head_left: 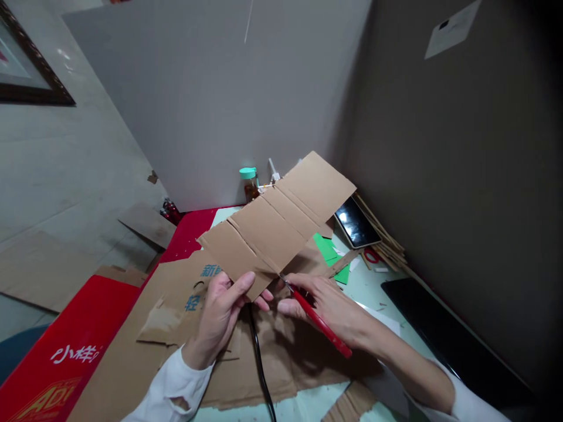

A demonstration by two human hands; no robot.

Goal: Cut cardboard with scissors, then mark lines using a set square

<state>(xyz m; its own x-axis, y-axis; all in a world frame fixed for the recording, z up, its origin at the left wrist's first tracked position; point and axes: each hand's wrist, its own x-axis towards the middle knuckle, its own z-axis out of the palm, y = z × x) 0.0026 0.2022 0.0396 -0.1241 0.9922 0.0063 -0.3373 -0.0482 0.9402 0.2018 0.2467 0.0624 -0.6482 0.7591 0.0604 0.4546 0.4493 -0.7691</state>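
Note:
A folded strip of brown cardboard [281, 225] is held up at a slant in the middle, with crease lines across it. My left hand [229, 305] grips its lower left end, thumb on top and fingers beneath. My right hand [325, 308] is closed round a slim red-handled tool [319, 322] with a narrow metal tip. That tip touches the strip's lower edge beside a crease. Whether it is a knife or another cutter, I cannot tell. Below both hands lies a large printed cardboard sheet [176, 287].
A black cable [259, 357] runs down the front. Behind stand a bottle with a turquoise lid [248, 174] and white items. On the right lie a tablet [357, 223], green paper [328, 252], a red ring handle [370, 255] and a long black panel [444, 334]. Grey partitions [246, 105] enclose the back.

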